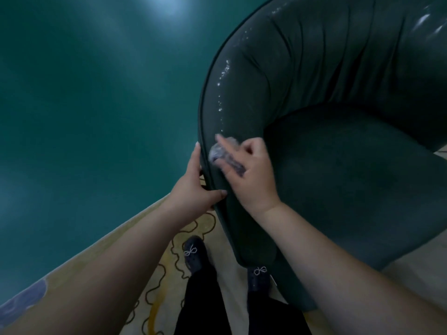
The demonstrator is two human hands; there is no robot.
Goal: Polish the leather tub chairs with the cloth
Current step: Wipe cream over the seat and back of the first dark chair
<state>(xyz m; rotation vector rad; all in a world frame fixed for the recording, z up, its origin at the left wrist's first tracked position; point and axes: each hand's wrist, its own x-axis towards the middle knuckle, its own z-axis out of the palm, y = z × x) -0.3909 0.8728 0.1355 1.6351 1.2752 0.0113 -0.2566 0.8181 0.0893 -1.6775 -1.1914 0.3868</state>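
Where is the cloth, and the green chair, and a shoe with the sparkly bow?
small grey cloth point(217, 153): head view, bunched end beyond the fingers.
dark green leather tub chair point(338, 177): head view, seat cushion.
black shoe with sparkly bow point(192, 252): head view, toe.

Black trousers point(205, 298); dark bow-trimmed shoes point(193, 252); arms bare.

A dark teal wall point(92, 97) fills the left side, with a pale glare of light point(167, 3) at its top. Below lies a cream carpet point(167, 281) patterned with dark squiggly lines and a yellow band.
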